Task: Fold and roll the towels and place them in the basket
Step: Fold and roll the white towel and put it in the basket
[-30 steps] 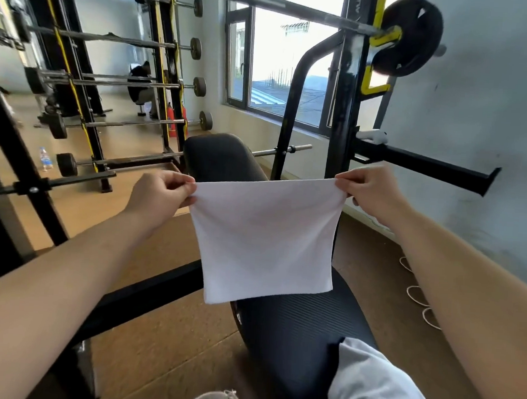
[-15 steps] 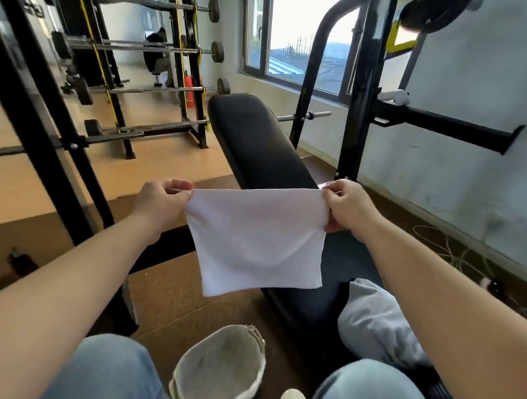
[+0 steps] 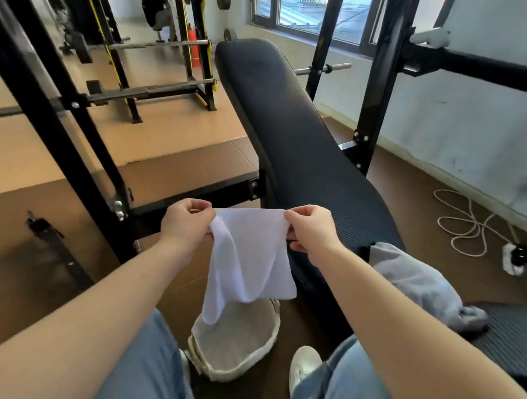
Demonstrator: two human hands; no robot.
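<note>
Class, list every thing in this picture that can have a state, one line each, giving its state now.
White cloth towel: hanging slack and creased from its top corners, unrolled.
Left hand: pinches the towel's left top corner.
Right hand: pinches the right top corner.
Cream woven basket: upright on the floor, open.
Grey crumpled cloth: lying unfolded on the black bench pad.
White cord: loosely coiled on the floor.

We see the left hand and right hand pinching a white towel above the basket.
</note>
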